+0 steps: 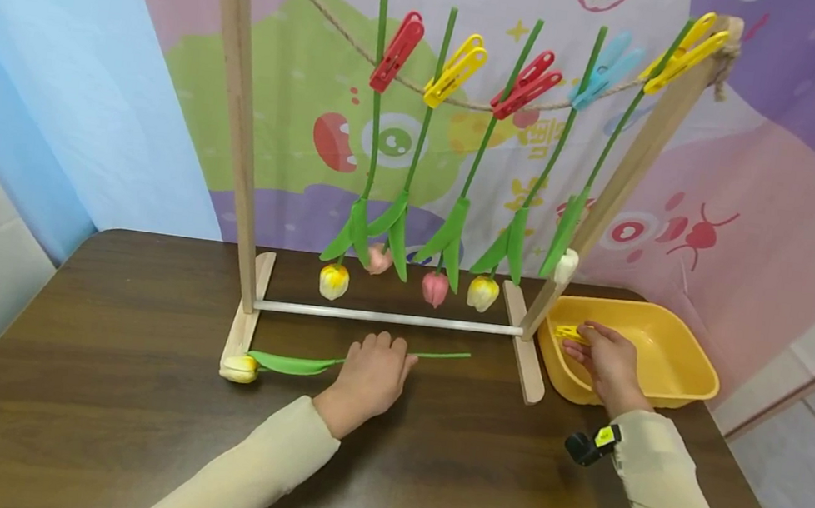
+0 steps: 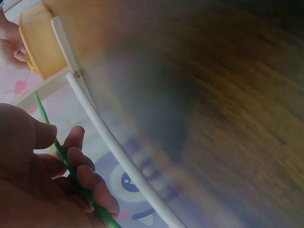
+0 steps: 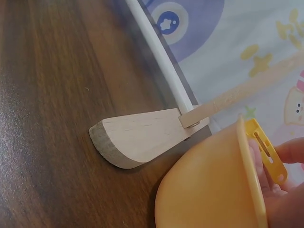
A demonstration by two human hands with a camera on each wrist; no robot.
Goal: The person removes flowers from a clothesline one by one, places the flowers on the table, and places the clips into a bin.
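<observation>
My left hand (image 1: 369,377) holds an artificial tulip by its green stem (image 2: 64,154), low over the table in front of the rack. The yellow-and-white tulip head (image 1: 239,368) lies to the left, over the foot of the rack, with its leaf (image 1: 297,365) stretched towards my hand. At the right, my right hand (image 1: 610,362) pinches a yellow clothespin (image 3: 266,149) between thumb and fingers. That hand is over the near left part of a yellow plastic basin (image 1: 700,367), with the clothespin close to the basin's rim.
A wooden rack (image 1: 239,101) with a white crossbar (image 1: 385,318) stands on the brown table (image 1: 96,403). From its sagging rope (image 1: 322,10) several tulips hang head down, held by red, yellow and blue clothespins (image 1: 398,52). A cartoon-printed cloth (image 1: 762,185) covers the back.
</observation>
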